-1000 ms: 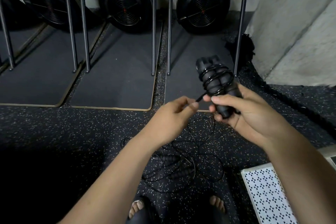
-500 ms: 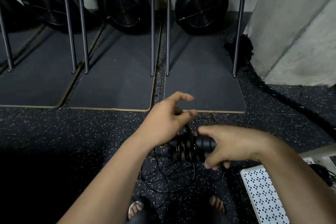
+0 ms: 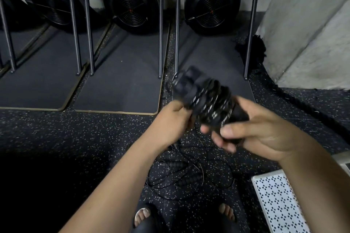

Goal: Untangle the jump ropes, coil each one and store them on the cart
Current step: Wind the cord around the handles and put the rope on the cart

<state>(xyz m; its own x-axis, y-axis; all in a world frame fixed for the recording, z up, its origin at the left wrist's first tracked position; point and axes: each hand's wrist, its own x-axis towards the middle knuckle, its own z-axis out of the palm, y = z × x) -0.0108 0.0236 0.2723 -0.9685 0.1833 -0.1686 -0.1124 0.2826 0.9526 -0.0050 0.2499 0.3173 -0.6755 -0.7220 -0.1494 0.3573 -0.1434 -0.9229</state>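
Note:
A black jump rope bundle (image 3: pixel 203 100), its cord wound round the two handles, is held up in front of me and looks motion-blurred. My right hand (image 3: pixel 251 130) grips the lower end of the handles. My left hand (image 3: pixel 170 119) pinches the cord at the bundle's left side. Below my hands, a second black jump rope (image 3: pixel 181 176) lies on the speckled floor in a loose tangle, its two ribbed handles side by side. The cart's white perforated shelf (image 3: pixel 274 202) shows at the bottom right.
Three black fan-wheel machines (image 3: pixel 132 0) stand against the far wall on dark mats (image 3: pixel 121 81), with several metal poles (image 3: pixel 161 24) in front. A concrete pillar (image 3: pixel 306 24) rises at right, a thick black rope (image 3: pixel 295 98) at its base. My sandalled feet (image 3: pixel 144 215) are at the bottom.
The bundle dropped low and horizontal half a second ago with my left hand off it. Now it is raised again, tilted up-left, with more turns of cord and my left hand back on the cord.

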